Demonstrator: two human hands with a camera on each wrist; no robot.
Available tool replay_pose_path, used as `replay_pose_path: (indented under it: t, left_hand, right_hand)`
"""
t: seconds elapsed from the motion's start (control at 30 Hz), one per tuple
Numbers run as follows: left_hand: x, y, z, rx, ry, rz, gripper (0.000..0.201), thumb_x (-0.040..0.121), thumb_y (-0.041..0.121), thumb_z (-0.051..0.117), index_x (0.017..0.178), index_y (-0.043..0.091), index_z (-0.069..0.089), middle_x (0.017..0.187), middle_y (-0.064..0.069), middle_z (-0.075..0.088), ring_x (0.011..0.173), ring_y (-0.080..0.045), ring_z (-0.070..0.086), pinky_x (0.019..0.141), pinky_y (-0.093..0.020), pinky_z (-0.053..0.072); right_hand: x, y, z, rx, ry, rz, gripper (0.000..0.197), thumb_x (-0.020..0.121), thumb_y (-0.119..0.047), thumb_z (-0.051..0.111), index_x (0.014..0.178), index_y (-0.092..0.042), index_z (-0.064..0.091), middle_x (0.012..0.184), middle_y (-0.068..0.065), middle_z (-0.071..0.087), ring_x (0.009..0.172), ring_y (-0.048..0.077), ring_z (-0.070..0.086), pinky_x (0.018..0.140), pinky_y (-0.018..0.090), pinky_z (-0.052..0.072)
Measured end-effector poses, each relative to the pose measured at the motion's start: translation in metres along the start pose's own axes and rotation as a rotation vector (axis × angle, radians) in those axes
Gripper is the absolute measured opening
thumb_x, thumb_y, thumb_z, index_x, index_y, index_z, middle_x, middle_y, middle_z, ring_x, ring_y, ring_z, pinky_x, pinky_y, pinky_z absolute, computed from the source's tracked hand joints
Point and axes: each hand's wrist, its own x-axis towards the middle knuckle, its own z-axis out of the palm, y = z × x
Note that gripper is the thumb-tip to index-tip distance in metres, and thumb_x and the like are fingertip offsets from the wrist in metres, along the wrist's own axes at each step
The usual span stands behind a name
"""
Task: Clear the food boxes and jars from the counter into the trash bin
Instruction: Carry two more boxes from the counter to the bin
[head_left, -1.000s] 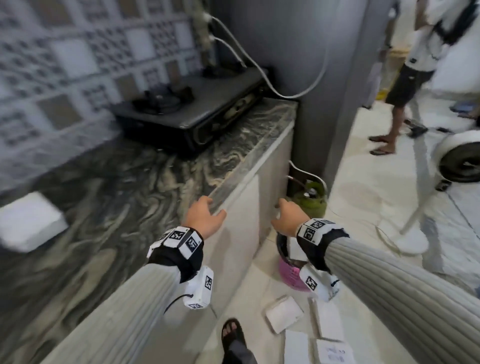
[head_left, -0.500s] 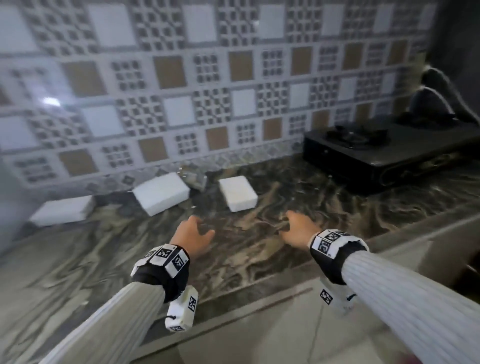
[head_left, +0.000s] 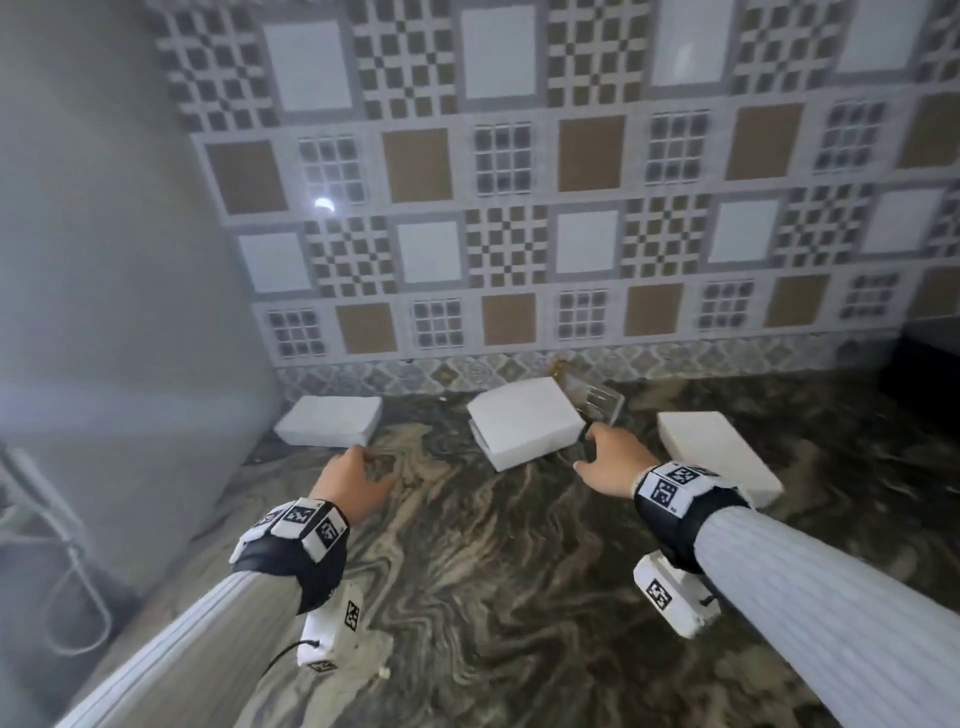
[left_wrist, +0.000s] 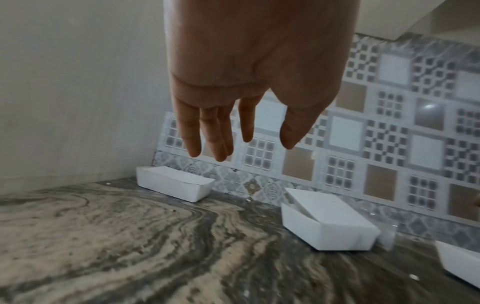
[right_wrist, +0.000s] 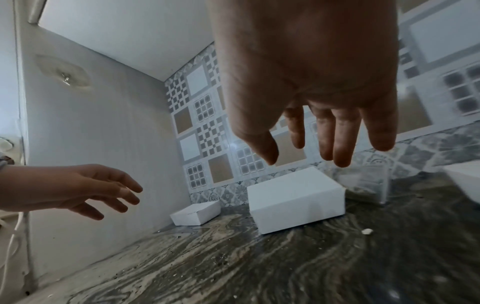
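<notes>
Three white food boxes lie on the marbled counter near the tiled wall: a left box, a middle box and a right box. A clear jar lies behind the middle box. My left hand hovers empty just short of the left box, fingers straight. My right hand is also empty, fingers spread, close to the middle box's right corner and the jar.
A grey side wall closes the counter on the left, with a wire loop hanging low beside it. The patterned tile backsplash stands right behind the boxes. Crumbs dot the counter.
The view swung from the floor and counter's edge back to the counter's left corner. Both hands moved forward over the counter toward the boxes, and hold nothing.
</notes>
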Motion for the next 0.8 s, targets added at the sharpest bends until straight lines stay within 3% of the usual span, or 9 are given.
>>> replay_pose_path:
  t: [0.13, 0.23, 0.47, 0.67, 0.8]
  left_hand:
    - [0.039, -0.029, -0.012, -0.017, 0.0, -0.074, 0.058, 0.082, 0.038, 0.062, 0.128, 0.007, 0.049, 0.13, -0.017, 0.058, 0.121, -0.032, 0.054, 0.096, -0.034, 0.042]
    - [0.064, -0.041, -0.011, -0.025, 0.002, -0.116, 0.056, 0.083, 0.035, 0.063, 0.129, 0.007, 0.048, 0.132, -0.016, 0.057, 0.122, -0.031, 0.053, 0.097, -0.033, 0.042]
    - [0.127, -0.06, 0.002, -0.011, 0.001, -0.204, 0.056, 0.083, 0.033, 0.063, 0.129, 0.006, 0.048, 0.133, -0.017, 0.055, 0.121, -0.032, 0.053, 0.095, -0.034, 0.042]
    - [0.186, -0.08, 0.004, 0.084, 0.073, -0.257, 0.067, 0.079, 0.038, 0.068, 0.135, 0.008, 0.046, 0.141, -0.024, 0.04, 0.125, -0.042, 0.047, 0.106, -0.043, 0.04]
    - [0.227, -0.099, 0.002, 0.117, 0.139, -0.344, 0.073, 0.081, 0.044, 0.063, 0.14, 0.009, 0.039, 0.145, -0.024, 0.035, 0.132, -0.043, 0.037, 0.11, -0.048, 0.034]
  right_hand:
    - [0.043, -0.03, 0.019, -0.027, -0.056, -0.003, 0.054, 0.09, -0.034, 0.057, 0.135, -0.012, 0.04, 0.137, 0.015, 0.042, 0.112, 0.032, 0.057, 0.088, 0.036, 0.051]
    - [0.075, -0.044, 0.028, -0.07, -0.073, 0.009, 0.057, 0.089, -0.033, 0.059, 0.138, -0.014, 0.036, 0.139, 0.016, 0.038, 0.121, 0.035, 0.05, 0.096, 0.039, 0.048]
    - [0.153, -0.046, 0.037, -0.093, -0.004, 0.123, 0.075, 0.084, -0.041, 0.063, 0.144, -0.014, 0.027, 0.149, 0.019, 0.025, 0.138, 0.039, 0.031, 0.108, 0.049, 0.039]
    - [0.208, -0.029, 0.053, -0.065, 0.066, 0.257, 0.091, 0.079, -0.057, 0.063, 0.145, -0.011, 0.022, 0.15, 0.019, 0.026, 0.141, 0.04, 0.025, 0.113, 0.049, 0.03]
    - [0.239, -0.018, 0.082, -0.03, 0.048, 0.288, 0.114, 0.058, -0.078, 0.057, 0.145, -0.012, 0.023, 0.15, 0.017, 0.029, 0.139, 0.04, 0.027, 0.11, 0.054, 0.033]
